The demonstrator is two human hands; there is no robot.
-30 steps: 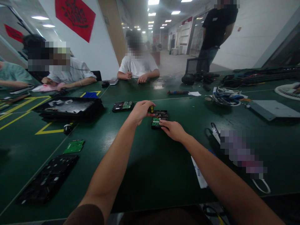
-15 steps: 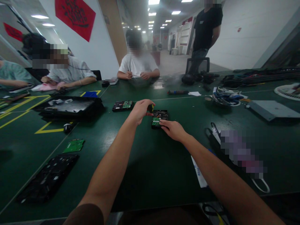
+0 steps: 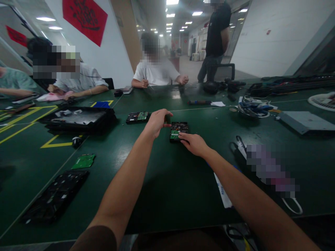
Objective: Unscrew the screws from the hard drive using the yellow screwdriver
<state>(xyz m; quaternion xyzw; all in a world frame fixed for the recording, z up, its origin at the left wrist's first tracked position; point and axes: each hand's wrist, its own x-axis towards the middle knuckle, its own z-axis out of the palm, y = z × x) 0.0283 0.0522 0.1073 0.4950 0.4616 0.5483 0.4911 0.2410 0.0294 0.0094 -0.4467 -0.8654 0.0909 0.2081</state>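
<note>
A black hard drive (image 3: 183,127) lies on the green table in front of me, its green circuit board (image 3: 174,135) showing at the near end. My right hand (image 3: 192,143) holds the drive steady at its near right side, fingertips on the board's edge. At the drive's far left corner, my left hand (image 3: 159,122) has thumb and fingers curled round a short dark handle (image 3: 168,120), which looks like a screwdriver. Its tip is hidden or too blurred to make out. Another hard drive (image 3: 137,117) with a green board lies just left of my left hand.
Left are a black tray (image 3: 78,116), a loose green circuit board (image 3: 83,161) and a black drive casing (image 3: 56,197). Right are a pouch-like item (image 3: 269,170), a cable bundle (image 3: 253,107) and a grey metal box (image 3: 306,122). Several people are around the table.
Both my hands stay nearly in place on the drive; the handle in my left hand looks darker and blurred. Across the table, a person's hand has moved aside, and the standing person has shifted left.
</note>
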